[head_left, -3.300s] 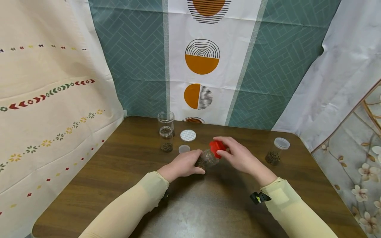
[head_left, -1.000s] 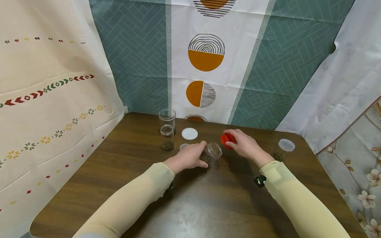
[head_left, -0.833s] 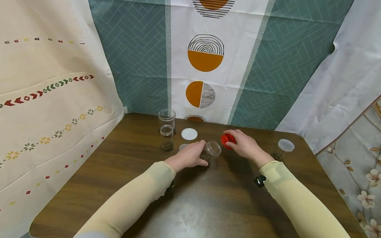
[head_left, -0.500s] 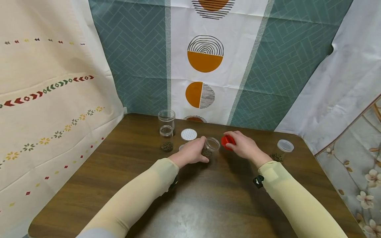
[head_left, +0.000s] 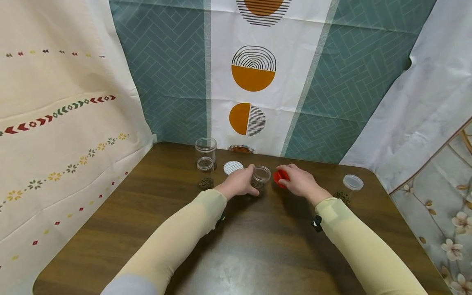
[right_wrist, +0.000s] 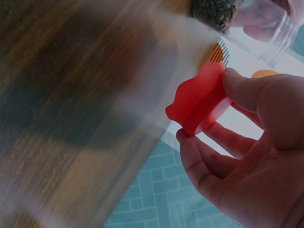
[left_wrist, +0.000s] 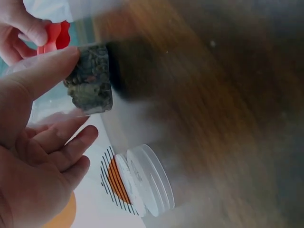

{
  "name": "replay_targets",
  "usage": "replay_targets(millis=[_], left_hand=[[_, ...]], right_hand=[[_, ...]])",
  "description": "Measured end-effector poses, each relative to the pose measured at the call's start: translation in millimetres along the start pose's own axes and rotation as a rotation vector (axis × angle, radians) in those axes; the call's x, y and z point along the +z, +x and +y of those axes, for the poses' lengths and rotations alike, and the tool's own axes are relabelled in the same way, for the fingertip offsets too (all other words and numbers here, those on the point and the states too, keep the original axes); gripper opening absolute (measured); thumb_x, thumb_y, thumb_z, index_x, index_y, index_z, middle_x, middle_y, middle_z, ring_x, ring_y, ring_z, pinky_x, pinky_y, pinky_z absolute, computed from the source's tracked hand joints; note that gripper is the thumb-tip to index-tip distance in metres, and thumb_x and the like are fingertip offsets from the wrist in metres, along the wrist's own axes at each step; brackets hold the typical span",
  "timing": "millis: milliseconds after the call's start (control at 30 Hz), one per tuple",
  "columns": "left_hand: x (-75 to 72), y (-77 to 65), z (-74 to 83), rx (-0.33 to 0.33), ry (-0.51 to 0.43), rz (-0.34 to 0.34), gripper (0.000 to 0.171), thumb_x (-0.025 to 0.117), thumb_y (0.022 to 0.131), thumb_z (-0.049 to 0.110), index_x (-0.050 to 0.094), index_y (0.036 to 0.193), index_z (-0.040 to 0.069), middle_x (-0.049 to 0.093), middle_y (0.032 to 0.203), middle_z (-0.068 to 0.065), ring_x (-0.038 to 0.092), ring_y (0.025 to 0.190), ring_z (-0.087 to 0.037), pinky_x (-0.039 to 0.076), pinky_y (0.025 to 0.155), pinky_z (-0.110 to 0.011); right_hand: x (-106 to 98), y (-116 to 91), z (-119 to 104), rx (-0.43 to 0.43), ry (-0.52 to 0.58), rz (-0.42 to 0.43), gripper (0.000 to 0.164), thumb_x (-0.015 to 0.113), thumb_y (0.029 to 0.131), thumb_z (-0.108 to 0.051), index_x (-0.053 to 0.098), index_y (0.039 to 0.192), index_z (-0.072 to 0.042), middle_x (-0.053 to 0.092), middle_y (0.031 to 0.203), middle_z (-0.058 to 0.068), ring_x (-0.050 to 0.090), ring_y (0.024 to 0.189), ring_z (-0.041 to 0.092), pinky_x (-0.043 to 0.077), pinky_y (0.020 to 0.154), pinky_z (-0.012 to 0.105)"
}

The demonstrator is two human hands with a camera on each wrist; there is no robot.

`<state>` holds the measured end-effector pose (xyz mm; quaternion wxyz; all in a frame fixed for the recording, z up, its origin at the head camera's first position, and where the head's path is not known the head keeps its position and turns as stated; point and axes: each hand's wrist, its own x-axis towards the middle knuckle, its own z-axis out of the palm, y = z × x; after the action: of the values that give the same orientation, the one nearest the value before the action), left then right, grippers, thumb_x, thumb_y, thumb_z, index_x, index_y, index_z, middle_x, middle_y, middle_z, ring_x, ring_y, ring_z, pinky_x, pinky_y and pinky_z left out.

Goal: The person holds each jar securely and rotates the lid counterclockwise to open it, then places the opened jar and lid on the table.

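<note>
My left hand (head_left: pixel 241 182) grips a clear jar (head_left: pixel 261 176) of dark, dried bits, thumb on one side and fingers on the other. The jar stands nearly upright with its mouth uncovered; in the left wrist view its contents (left_wrist: pixel 92 80) lie at the base. Whether the base touches the table I cannot tell. Just right of the jar, my right hand (head_left: pixel 300 183) pinches a red, wavy-edged cap (right_wrist: pixel 202 99) between thumb and fingertips, apart from the jar and off the table.
Behind my left hand lies a white textured disc (head_left: pixel 233 167); the left wrist view also shows a clear lid (left_wrist: pixel 151 179). Two open jars, one small (head_left: pixel 205 174) and one larger (head_left: pixel 205 144), stand left. A lidded jar (head_left: pixel 348 189) stands right. Patterned cloth hangs behind the table (head_left: pixel 147 196).
The red cap was at the jar's mouth and has come away to the right. Since then my left hand has turned the tilted jar nearly upright and moved it slightly back.
</note>
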<state>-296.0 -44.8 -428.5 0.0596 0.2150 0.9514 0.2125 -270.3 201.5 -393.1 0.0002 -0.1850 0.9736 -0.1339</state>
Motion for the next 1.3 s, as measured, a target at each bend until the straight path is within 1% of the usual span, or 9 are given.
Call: replay_targets(millis=[167,200,300,400,533,700,900,1067,1300], left_hand=[[27.2,40.4,-30.3,-0.006,-0.031,0.026,0.09,0.099,0.08,0.052,0.053,0.148,0.015,0.075,0.122,-0.003,0.072,0.11,-0.025,0.057,0.096,-0.045],[26.4,43.2,-29.5,-0.023,-0.037,0.028,0.09,0.101,0.079,0.05,0.053,0.147,0.015,0.075,0.121,-0.002,0.072,0.11,-0.025,0.057,0.097,-0.046],[40.2,63.0,-44.0,-0.027,-0.058,0.067,0.091,0.102,0.076,0.051,0.055,0.146,0.017,0.075,0.12,-0.002,0.072,0.109,-0.026,0.057,0.095,-0.044],[49.7,78.1,-53.6,-0.02,-0.033,0.108,0.09,0.102,0.076,0.052,0.056,0.145,0.017,0.074,0.119,-0.002,0.071,0.111,-0.029,0.057,0.094,-0.044],[50.8,85.1,-54.9,-0.024,-0.016,0.119,0.088,0.101,0.078,0.052,0.057,0.146,0.018,0.074,0.125,-0.002,0.065,0.129,-0.037,0.053,0.107,-0.049],[44.5,86.8,-49.5,-0.063,-0.08,0.112,0.086,0.102,0.078,0.049,0.058,0.145,0.019,0.074,0.125,-0.002,0.054,0.143,-0.043,0.042,0.121,-0.053],[35.8,89.0,-42.7,-0.113,-0.113,0.115,0.089,0.103,0.077,0.047,0.057,0.149,0.019,0.075,0.126,-0.002,0.048,0.149,-0.043,0.042,0.121,-0.052],[39.0,95.5,-46.4,-0.137,-0.133,0.129,0.093,0.102,0.08,0.045,0.054,0.153,0.016,0.073,0.137,-0.007,0.044,0.153,-0.044,0.041,0.122,-0.054],[41.9,99.2,-46.1,-0.146,-0.145,0.141,0.094,0.102,0.079,0.046,0.054,0.153,0.014,0.071,0.142,-0.01,0.044,0.154,-0.043,0.043,0.121,-0.056]], right_hand=[[4,4,0,0.005,-0.005,-0.008,0.053,0.074,0.107,-0.024,0.06,0.156,-0.009,0.06,0.148,0.025,0.065,0.122,0.044,0.054,0.101,0.066],[5,5,0,0.007,-0.005,-0.007,0.053,0.074,0.107,-0.025,0.06,0.156,-0.009,0.06,0.148,0.025,0.065,0.122,0.044,0.054,0.101,0.065],[7,7,1,0.01,-0.009,-0.004,0.053,0.074,0.107,-0.024,0.06,0.156,-0.009,0.061,0.148,0.025,0.066,0.122,0.043,0.054,0.101,0.065],[9,9,2,0.013,-0.018,-0.003,0.053,0.074,0.107,-0.025,0.061,0.155,-0.009,0.061,0.146,0.025,0.066,0.121,0.043,0.054,0.1,0.065],[12,13,2,0.024,-0.034,-0.004,0.053,0.075,0.107,-0.026,0.061,0.155,-0.01,0.063,0.145,0.025,0.067,0.119,0.043,0.055,0.099,0.065],[16,17,0,0.028,-0.047,0.005,0.053,0.076,0.106,-0.025,0.062,0.155,-0.01,0.063,0.142,0.025,0.068,0.117,0.043,0.056,0.098,0.064],[22,22,-3,0.028,-0.064,0.026,0.05,0.076,0.106,-0.024,0.064,0.153,-0.011,0.064,0.139,0.023,0.068,0.117,0.043,0.056,0.097,0.064],[29,25,-7,0.022,-0.101,0.018,0.051,0.076,0.106,-0.024,0.064,0.154,-0.012,0.064,0.142,0.024,0.068,0.118,0.045,0.057,0.098,0.065],[35,25,-7,0.052,-0.133,0.031,0.051,0.08,0.103,-0.023,0.067,0.151,-0.011,0.065,0.138,0.023,0.068,0.114,0.045,0.058,0.096,0.064]])
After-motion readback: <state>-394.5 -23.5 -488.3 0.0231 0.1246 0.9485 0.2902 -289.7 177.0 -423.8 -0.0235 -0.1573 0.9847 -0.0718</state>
